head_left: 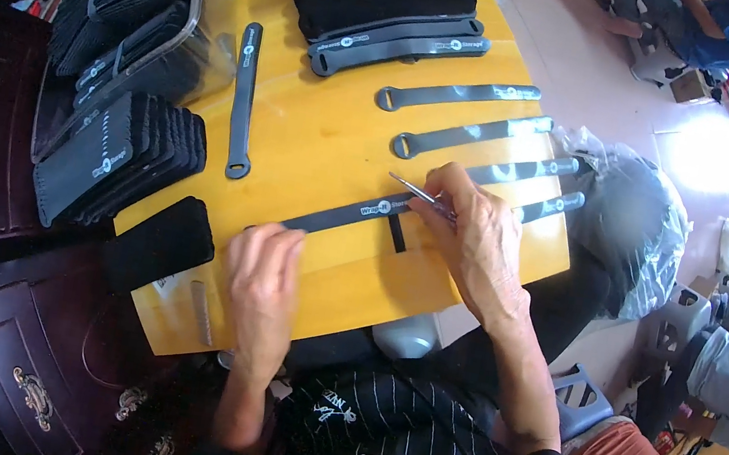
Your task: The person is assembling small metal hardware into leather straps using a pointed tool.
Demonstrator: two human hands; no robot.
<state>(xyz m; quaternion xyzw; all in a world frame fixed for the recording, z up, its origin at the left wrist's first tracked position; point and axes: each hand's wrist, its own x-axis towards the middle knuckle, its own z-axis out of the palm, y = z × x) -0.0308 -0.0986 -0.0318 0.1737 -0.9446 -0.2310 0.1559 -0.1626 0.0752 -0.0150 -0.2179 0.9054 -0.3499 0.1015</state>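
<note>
A dark grey strap (342, 216) with white print lies slantwise across the yellow table between my hands. My left hand (262, 280) is closed, its bent fingers at the strap's near left end; the fingertips are slightly blurred. Between the fingers of my right hand (479, 247) is a slim pointed silver tool (412, 187), whose exact kind I cannot make out. That hand rests over the strap's right part. Further grey straps with a ringed end lie beyond it: a middle strap (457, 137), a farther strap (458, 99) and an upright strap (244, 101) at the left.
Stacks of black straps (388, 0) stand at the far edge of the yellow table (332, 135). A clear bin (187, 34) of black pieces and a fanned pile (122, 148) sit at left. A plastic-wrapped bundle (640, 225) adjoins the right edge. Other people sit at right.
</note>
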